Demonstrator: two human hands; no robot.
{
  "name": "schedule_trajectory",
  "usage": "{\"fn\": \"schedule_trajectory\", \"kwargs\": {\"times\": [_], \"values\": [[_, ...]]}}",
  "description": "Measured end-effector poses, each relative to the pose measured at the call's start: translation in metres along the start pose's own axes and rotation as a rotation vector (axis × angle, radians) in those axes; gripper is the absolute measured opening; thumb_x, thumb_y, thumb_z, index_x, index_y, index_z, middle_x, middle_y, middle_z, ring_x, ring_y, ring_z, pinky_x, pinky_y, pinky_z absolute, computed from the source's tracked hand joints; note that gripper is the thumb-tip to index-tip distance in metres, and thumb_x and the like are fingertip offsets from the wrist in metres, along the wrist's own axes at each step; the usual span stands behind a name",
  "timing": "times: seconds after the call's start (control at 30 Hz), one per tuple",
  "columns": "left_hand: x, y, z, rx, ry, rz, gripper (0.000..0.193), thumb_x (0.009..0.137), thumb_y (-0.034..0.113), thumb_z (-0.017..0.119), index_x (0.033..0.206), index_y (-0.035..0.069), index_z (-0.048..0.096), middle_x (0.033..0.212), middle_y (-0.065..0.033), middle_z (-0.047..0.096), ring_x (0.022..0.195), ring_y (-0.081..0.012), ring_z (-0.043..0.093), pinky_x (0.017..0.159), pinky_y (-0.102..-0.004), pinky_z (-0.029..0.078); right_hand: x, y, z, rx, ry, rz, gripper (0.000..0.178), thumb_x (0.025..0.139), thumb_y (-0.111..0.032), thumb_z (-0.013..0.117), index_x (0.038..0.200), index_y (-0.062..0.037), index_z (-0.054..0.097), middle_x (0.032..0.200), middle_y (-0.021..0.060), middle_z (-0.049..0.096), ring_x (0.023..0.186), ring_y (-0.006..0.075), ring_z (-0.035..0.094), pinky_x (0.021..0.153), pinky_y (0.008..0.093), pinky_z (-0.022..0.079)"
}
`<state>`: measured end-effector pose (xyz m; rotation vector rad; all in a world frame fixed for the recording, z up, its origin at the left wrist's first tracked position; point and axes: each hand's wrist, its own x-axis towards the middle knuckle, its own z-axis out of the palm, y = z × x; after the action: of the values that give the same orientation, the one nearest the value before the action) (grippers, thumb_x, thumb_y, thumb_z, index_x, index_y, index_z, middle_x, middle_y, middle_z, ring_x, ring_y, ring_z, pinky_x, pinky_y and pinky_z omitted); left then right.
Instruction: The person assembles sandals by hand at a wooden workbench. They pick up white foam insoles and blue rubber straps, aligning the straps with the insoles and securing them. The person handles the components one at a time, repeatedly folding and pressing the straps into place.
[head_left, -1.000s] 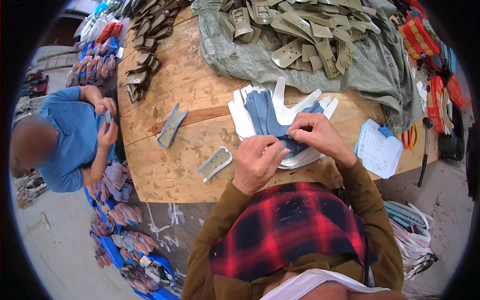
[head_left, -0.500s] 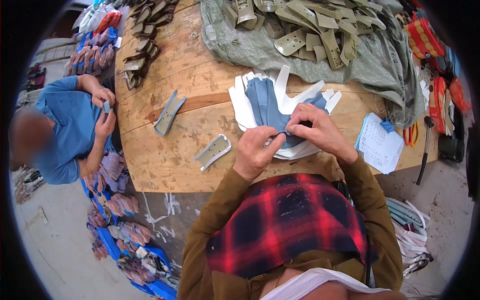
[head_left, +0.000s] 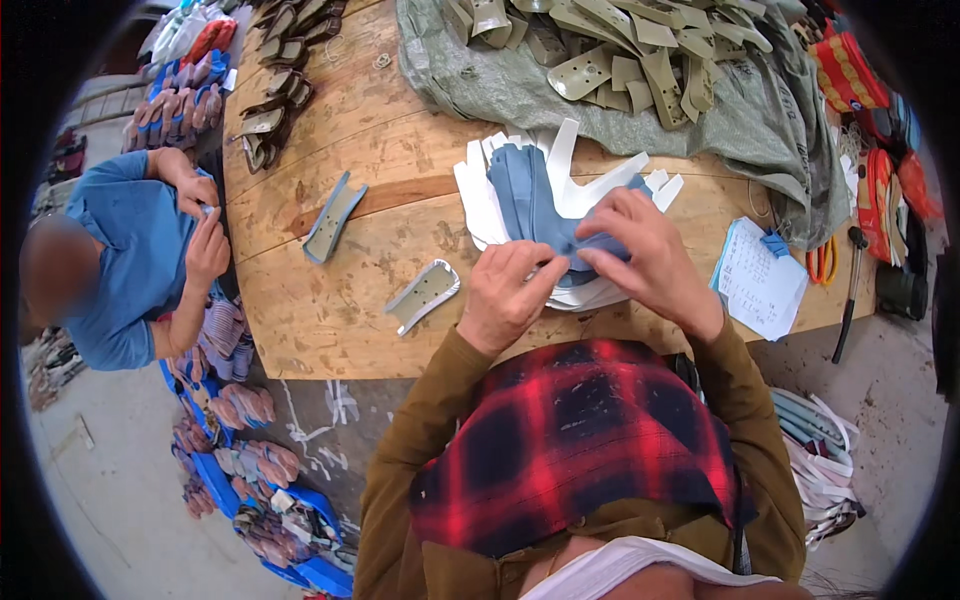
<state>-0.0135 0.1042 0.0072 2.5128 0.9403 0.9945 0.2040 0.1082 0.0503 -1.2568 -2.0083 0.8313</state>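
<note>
A pile of blue pieces (head_left: pixel 527 195) and white pieces (head_left: pixel 565 190), flat cut strips with forked ends, lies on the wooden table in front of me. My left hand (head_left: pixel 505 292) is at the near edge of the pile, thumb and forefinger pinched on the edge of a blue piece. Just to its right, my right hand (head_left: pixel 655 262) hovers over the same blue piece, its thumb and curled fingers apart. The fingers partly cover the blue piece's near edge.
Two curved, blue- and white-edged pieces (head_left: pixel 335 217) (head_left: pixel 424 296) lie left on the table (head_left: pixel 330 330). Olive curved parts (head_left: pixel 660 85) heap on a green sack (head_left: pixel 440 80). At right sits a written paper (head_left: pixel 758 285). A co-worker (head_left: pixel 130 250) handles something small at left.
My right thumb and fingers have parted from their pinch and lifted slightly. The left hand stays at the blue edge. The co-worker's hands have shifted a little.
</note>
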Motion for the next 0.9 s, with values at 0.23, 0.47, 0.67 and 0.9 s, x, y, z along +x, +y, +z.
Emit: {"fn": "schedule_trajectory", "kwargs": {"times": [0.23,0.47,0.67,0.9], "values": [[0.001,0.003,-0.019,0.000,0.136,-0.123,0.022,0.073,0.006,0.076,0.094,0.005,0.070,0.102,-0.0106,0.065,0.089,-0.0262,0.062,0.075,-0.0352,0.048,-0.007,0.007,0.016,-0.008,-0.094,-0.059,0.013,0.081,-0.010,0.068,0.090,-0.0033,0.060,0.086,0.0108,0.055,0.080,0.0301,0.059,0.067,0.0407,0.048],[-0.014,0.010,-0.010,-0.065,0.050,-0.033,0.028,0.073,0.008,0.078,0.100,0.005,0.071,0.102,-0.0079,0.065,0.090,-0.0243,0.063,0.073,-0.0359,0.049,-0.003,0.006,0.012,0.177,-0.138,0.154,0.007,0.083,-0.005,0.063,0.085,0.0015,0.066,0.080,0.0088,0.058,0.072,0.0234,0.059,0.063,0.0331,0.046],[-0.010,0.019,0.000,0.065,-0.025,-0.042,0.028,0.073,0.012,0.078,0.100,0.007,0.071,0.104,-0.0043,0.063,0.089,-0.0226,0.062,0.077,-0.0361,0.046,0.002,0.010,0.009,0.310,-0.213,0.301,0.008,0.082,-0.003,0.063,0.086,0.0028,0.067,0.080,0.0054,0.059,0.073,0.0149,0.057,0.065,0.0287,0.045],[-0.017,0.012,-0.005,0.044,0.053,-0.036,0.026,0.072,0.013,0.081,0.095,0.007,0.069,0.099,-0.0045,0.064,0.090,-0.0230,0.061,0.077,-0.0359,0.046,0.001,0.016,0.010,0.498,-0.293,0.346,0.009,0.082,-0.004,0.063,0.085,0.0030,0.068,0.082,0.0034,0.059,0.079,0.0121,0.057,0.070,0.0277,0.044]]}}
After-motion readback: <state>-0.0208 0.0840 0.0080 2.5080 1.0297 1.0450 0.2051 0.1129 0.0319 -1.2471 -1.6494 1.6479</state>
